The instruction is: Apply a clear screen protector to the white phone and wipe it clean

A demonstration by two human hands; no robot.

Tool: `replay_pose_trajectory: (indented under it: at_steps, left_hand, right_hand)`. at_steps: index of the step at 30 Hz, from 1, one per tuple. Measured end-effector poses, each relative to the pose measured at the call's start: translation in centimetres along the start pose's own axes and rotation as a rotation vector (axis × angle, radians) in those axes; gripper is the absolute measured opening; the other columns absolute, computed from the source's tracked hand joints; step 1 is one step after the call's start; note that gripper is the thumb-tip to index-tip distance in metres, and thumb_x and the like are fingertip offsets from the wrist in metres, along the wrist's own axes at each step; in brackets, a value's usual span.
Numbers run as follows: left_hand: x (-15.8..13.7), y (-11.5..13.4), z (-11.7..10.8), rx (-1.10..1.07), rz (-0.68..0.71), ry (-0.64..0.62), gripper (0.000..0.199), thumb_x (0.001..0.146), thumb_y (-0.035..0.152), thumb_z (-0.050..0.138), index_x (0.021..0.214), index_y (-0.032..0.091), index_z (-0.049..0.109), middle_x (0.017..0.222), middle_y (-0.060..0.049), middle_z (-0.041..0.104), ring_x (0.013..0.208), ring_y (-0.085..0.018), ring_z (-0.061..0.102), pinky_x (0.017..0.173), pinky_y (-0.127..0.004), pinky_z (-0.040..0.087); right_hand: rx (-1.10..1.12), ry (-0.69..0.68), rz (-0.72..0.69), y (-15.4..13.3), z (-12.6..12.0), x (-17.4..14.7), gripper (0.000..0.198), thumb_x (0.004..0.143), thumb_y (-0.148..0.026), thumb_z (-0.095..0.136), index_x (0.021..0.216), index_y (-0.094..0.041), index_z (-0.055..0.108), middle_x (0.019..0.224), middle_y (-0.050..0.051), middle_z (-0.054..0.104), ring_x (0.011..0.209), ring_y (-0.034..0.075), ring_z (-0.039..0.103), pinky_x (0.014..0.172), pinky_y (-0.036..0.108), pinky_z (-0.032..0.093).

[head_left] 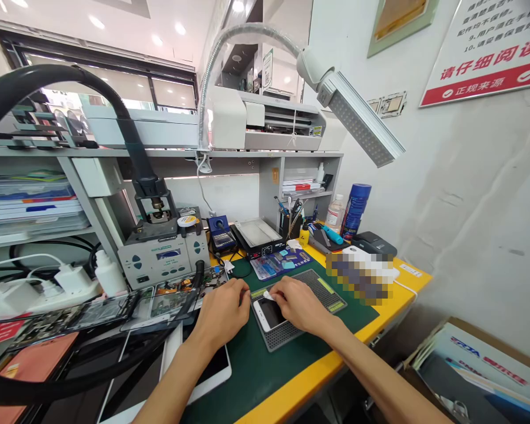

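Observation:
A white smartphone (pixel 271 313) with a dark screen lies on a grey gridded work pad (pixel 284 340), set on a green mat (pixel 247 377). My right hand (pixel 299 301) rests over the phone's right side, its fingers pinched on a small white wipe (pixel 268 295) at the phone's upper end. Just left of the phone, my left hand (pixel 226 307) is closed with curled fingers, close to the pad's left edge. Whatever its fingertips may hold is hidden. A white tablet (pixel 212 377) lies partly under my left forearm.
A hot-air rework station (pixel 165 256) stands at the back left, its black hose (pixel 128 377) looping across the left foreground. A blue tool tray (pixel 277 264), a heating plate (pixel 260 235) and a yellow bottle (pixel 304 236) sit behind the pad. An LED lamp (pixel 360 115) hangs above.

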State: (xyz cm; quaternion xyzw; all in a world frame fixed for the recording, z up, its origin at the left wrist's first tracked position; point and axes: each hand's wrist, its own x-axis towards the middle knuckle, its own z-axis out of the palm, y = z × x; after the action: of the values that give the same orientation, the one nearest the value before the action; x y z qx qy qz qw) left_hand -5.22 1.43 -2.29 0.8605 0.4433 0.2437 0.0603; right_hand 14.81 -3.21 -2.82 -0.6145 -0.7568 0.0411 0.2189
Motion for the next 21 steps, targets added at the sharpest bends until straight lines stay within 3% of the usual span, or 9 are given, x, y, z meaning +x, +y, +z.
replay_pose_trajectory:
  at_steps: [6, 9, 12, 14, 18, 21]
  left_hand:
    - [0.0, -0.1, 0.0, 0.006, 0.006, 0.001, 0.014, 0.090, 0.026, 0.046, 0.087, 0.024, 0.060, 0.085, 0.000, 0.068, 0.077, -0.019, 0.063, 0.063, -0.029, 0.035]
    - [-0.1, -0.1, -0.1, 0.004, 0.007, -0.001, 0.015, 0.091, 0.026, 0.046, 0.087, 0.025, 0.061, 0.085, 0.000, 0.068, 0.077, -0.019, 0.063, 0.063, -0.029, 0.035]
    - [-0.1, 0.0, -0.2, 0.007, -0.004, -0.010, 0.016, 0.091, 0.026, 0.046, 0.088, 0.024, 0.061, 0.086, 0.000, 0.069, 0.078, -0.020, 0.063, 0.064, -0.029, 0.036]
    - [-0.1, 0.1, -0.3, 0.006, -0.011, -0.018, 0.017, 0.091, 0.026, 0.046, 0.088, 0.024, 0.062, 0.087, -0.001, 0.069, 0.078, -0.019, 0.063, 0.064, -0.029, 0.036]
    - [-0.1, 0.2, -0.4, -0.010, -0.003, -0.032, 0.018, 0.092, 0.027, 0.044, 0.088, 0.024, 0.062, 0.087, -0.001, 0.068, 0.077, -0.019, 0.063, 0.063, -0.029, 0.036]
    - [-0.1, 0.2, -0.4, -0.031, -0.003, -0.048, 0.019, 0.092, 0.028, 0.043, 0.089, 0.024, 0.062, 0.087, -0.002, 0.068, 0.076, -0.019, 0.062, 0.061, -0.029, 0.037]
  right_hand:
    - [-0.016, -0.082, -0.120, -1.5, -0.8, -1.4, 0.024, 0.090, -0.010, 0.046, 0.092, -0.018, 0.068, 0.088, 0.007, 0.062, 0.083, 0.019, 0.058, 0.066, 0.026, 0.036]
    - [0.068, -0.114, -0.121, -2.1, -1.5, -3.3, 0.025, 0.089, -0.010, 0.047, 0.098, -0.019, 0.068, 0.093, 0.007, 0.062, 0.085, 0.018, 0.059, 0.072, 0.026, 0.040]
    - [0.232, -0.174, -0.098, -2.1, -2.7, -5.1, 0.020, 0.089, -0.015, 0.048, 0.091, -0.020, 0.068, 0.091, 0.004, 0.064, 0.080, 0.016, 0.059, 0.071, 0.024, 0.041]
    - [0.352, -0.172, -0.004, -1.1, -3.7, -5.7, 0.019, 0.091, -0.022, 0.050, 0.090, -0.021, 0.068, 0.090, 0.003, 0.066, 0.074, 0.015, 0.059, 0.065, 0.024, 0.041]
    - [0.434, -0.030, 0.250, 2.5, -5.0, -5.2, 0.025, 0.089, -0.038, 0.053, 0.092, -0.019, 0.070, 0.082, 0.004, 0.068, 0.069, 0.017, 0.057, 0.059, 0.026, 0.039]
    - [0.444, 0.010, 0.391, 4.7, -4.8, -4.5, 0.026, 0.087, -0.037, 0.053, 0.091, -0.017, 0.070, 0.082, 0.004, 0.069, 0.069, 0.018, 0.058, 0.060, 0.027, 0.039]
